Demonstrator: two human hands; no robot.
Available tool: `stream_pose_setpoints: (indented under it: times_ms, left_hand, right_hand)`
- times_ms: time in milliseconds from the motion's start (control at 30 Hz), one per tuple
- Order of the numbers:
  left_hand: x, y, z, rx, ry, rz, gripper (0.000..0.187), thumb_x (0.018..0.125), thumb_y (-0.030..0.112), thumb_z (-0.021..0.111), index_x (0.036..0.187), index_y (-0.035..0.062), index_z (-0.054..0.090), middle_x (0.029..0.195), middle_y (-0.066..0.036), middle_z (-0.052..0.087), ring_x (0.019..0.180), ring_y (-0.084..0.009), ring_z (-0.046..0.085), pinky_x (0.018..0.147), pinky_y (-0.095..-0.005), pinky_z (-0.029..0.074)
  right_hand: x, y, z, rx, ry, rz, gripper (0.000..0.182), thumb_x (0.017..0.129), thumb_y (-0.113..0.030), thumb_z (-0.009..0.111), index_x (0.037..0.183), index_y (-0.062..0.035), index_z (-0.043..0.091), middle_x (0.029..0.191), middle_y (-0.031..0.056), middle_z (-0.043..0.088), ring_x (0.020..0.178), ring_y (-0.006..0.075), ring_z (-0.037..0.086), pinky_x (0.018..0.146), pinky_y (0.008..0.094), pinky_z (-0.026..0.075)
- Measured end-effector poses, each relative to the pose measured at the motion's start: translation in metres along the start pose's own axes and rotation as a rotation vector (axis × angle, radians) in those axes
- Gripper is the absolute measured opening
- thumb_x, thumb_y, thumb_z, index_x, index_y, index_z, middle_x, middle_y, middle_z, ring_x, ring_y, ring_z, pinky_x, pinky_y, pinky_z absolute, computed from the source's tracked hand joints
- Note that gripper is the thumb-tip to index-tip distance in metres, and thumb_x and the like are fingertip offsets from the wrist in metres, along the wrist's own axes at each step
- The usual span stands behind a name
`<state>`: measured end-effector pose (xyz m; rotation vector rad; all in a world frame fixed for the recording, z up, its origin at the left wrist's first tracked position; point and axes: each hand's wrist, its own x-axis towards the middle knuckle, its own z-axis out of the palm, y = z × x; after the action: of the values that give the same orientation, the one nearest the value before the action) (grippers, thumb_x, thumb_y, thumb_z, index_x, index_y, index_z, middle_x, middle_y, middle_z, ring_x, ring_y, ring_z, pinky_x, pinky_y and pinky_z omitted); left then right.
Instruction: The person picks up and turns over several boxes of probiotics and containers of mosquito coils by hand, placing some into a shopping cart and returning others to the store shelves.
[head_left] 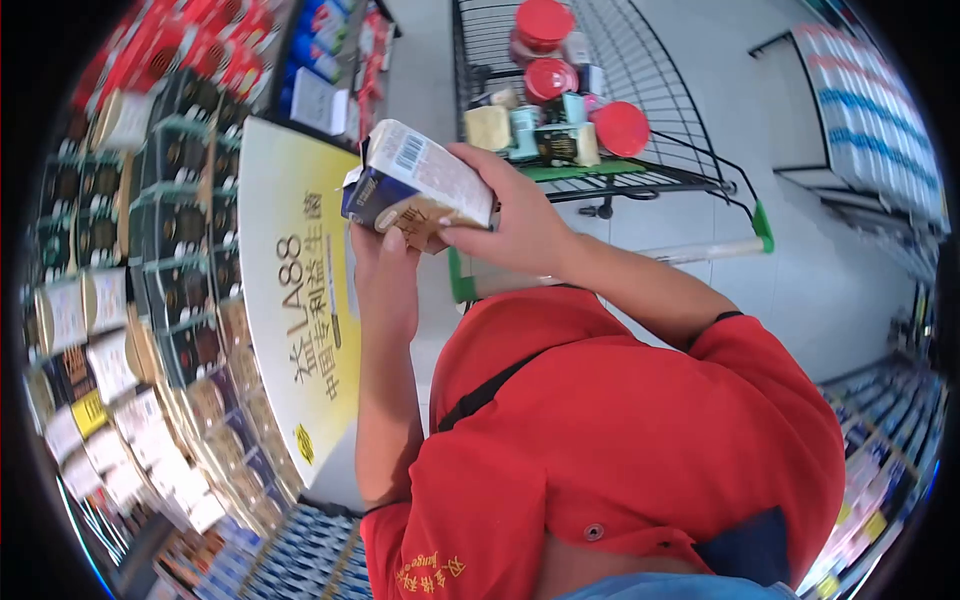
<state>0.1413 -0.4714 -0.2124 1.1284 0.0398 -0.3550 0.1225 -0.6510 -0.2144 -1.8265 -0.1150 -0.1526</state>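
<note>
Between both hands I hold a carton (pixel 425 175) at chest height, tilted. One side is white with a barcode and small print; another is dark blue and tan. Its far left edge looks torn or has a flap sticking out. My left hand (pixel 385 262) grips the lower left end, thumb lying on the tan side. My right hand (pixel 520 215) wraps round the right end, fingers over the white side and thumb beneath. Beyond my hands stands a black wire shopping cart (pixel 690 110) with a green-trimmed handle.
Red-lidded tubs (pixel 622 129) and several small boxes lie in the cart. A yellow-white sign board (pixel 300 300) stands close on my left, before stacked dark packs (pixel 180 230). Shrink-wrapped bottles (pixel 870 120) fill a rack at right. Blue-patterned packs (pixel 310 550) stand at lower left.
</note>
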Motion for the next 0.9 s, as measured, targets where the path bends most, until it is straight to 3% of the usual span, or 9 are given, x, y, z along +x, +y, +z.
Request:
stream_pose_setpoints:
  times_ms: [67, 133, 200, 300, 433, 667, 733, 833, 900]
  left_hand:
    - [0.002, -0.024, -0.003, 0.406, -0.101, 0.044, 0.067, 0.096, 0.02, 0.055, 0.151, 0.0046, 0.02, 0.149, -0.02, 0.036, 0.132, -0.0306, 0.043, 0.109, -0.0441, 0.035]
    - [-0.002, -0.039, -0.002, 0.537, -0.155, 0.061, 0.065, 0.091, 0.022, 0.063, 0.146, 0.0049, 0.033, 0.143, -0.019, 0.045, 0.129, -0.0318, 0.047, 0.11, -0.0452, 0.034]
    - [-0.003, -0.046, -0.002, 1.07, -0.467, 0.161, 0.052, 0.087, 0.022, 0.067, 0.134, 0.0056, 0.051, 0.131, -0.016, 0.057, 0.124, -0.0336, 0.051, 0.109, -0.049, 0.033]
    - [-0.003, -0.054, 0.005, 1.351, -0.548, 0.396, 0.041, 0.084, 0.023, 0.07, 0.12, 0.006, 0.061, 0.12, -0.012, 0.064, 0.119, -0.0349, 0.054, 0.106, -0.0522, 0.033]
    - [0.003, -0.058, 0.007, 1.384, -0.538, 0.44, 0.04, 0.084, 0.023, 0.07, 0.119, 0.0066, 0.061, 0.12, -0.01, 0.064, 0.118, -0.0345, 0.054, 0.105, -0.0522, 0.034]
    - [0.002, -0.064, 0.0, 1.437, -0.506, 0.457, 0.039, 0.08, 0.019, 0.069, 0.117, 0.0072, 0.063, 0.117, -0.013, 0.065, 0.117, -0.0351, 0.055, 0.103, -0.0499, 0.037]
    - [0.002, -0.057, 0.002, 1.412, -0.516, 0.449, 0.038, 0.079, 0.02, 0.069, 0.115, 0.0075, 0.064, 0.116, -0.013, 0.066, 0.115, -0.0346, 0.056, 0.102, -0.0497, 0.037]
    - [0.002, -0.058, 0.001, 1.422, -0.516, 0.489, 0.036, 0.079, 0.02, 0.068, 0.113, 0.0073, 0.065, 0.113, -0.013, 0.067, 0.113, -0.0341, 0.057, 0.102, -0.0499, 0.038]
    - [0.01, -0.058, 0.007, 1.397, -0.532, 0.535, 0.035, 0.08, 0.02, 0.068, 0.112, 0.0073, 0.066, 0.113, -0.013, 0.067, 0.113, -0.0339, 0.057, 0.102, -0.0502, 0.038]
  right_hand:
    - [0.009, 0.009, -0.029, 0.023, 0.064, 0.14, 0.074, 0.073, -0.027, 0.079, 0.135, -0.0027, 0.047, 0.118, 0.0191, 0.063, 0.109, 0.0307, 0.063, 0.094, 0.0369, 0.049]
    - [0.024, 0.068, -0.057, 0.028, 0.201, 0.161, 0.072, 0.072, -0.03, 0.079, 0.133, -0.0021, 0.051, 0.114, 0.0175, 0.065, 0.106, 0.0275, 0.064, 0.092, 0.0355, 0.05]
    - [0.043, 0.072, -0.109, 0.019, 0.076, 0.354, 0.07, 0.078, -0.023, 0.076, 0.137, 0.0014, 0.047, 0.119, 0.0161, 0.062, 0.109, 0.0207, 0.06, 0.093, 0.032, 0.048]
    - [0.066, 0.161, -0.163, -0.369, 0.002, 0.496, 0.07, 0.076, -0.025, 0.075, 0.135, 0.002, 0.048, 0.115, 0.0177, 0.064, 0.105, 0.0253, 0.063, 0.091, 0.035, 0.049]
    - [0.076, 0.233, -0.183, -0.809, -0.271, 0.637, 0.067, 0.07, -0.039, 0.072, 0.123, -0.0012, 0.057, 0.113, 0.0225, 0.066, 0.104, 0.0353, 0.066, 0.089, 0.0426, 0.051]
    - [0.072, 0.287, -0.156, -0.559, -0.026, 0.46, 0.055, 0.072, -0.044, 0.068, 0.109, -0.0034, 0.067, 0.095, 0.0265, 0.068, 0.09, 0.0348, 0.069, 0.077, 0.0438, 0.055]
    - [0.09, 0.271, -0.163, -0.26, -0.207, 0.985, 0.07, 0.069, -0.045, 0.073, 0.12, 0.0015, 0.06, 0.108, 0.0212, 0.066, 0.09, 0.0344, 0.068, 0.074, 0.048, 0.056]
    - [0.072, 0.325, -0.16, -0.134, -0.046, 1.065, 0.076, 0.074, -0.054, 0.069, 0.123, 0.0033, 0.06, 0.114, 0.02, 0.064, 0.091, 0.0378, 0.067, 0.07, 0.0516, 0.056]
    - [0.067, 0.309, -0.169, -0.379, -0.048, 0.972, 0.072, 0.079, -0.055, 0.064, 0.122, 0.0032, 0.061, 0.117, 0.0232, 0.065, 0.102, 0.0391, 0.065, 0.084, 0.049, 0.053]
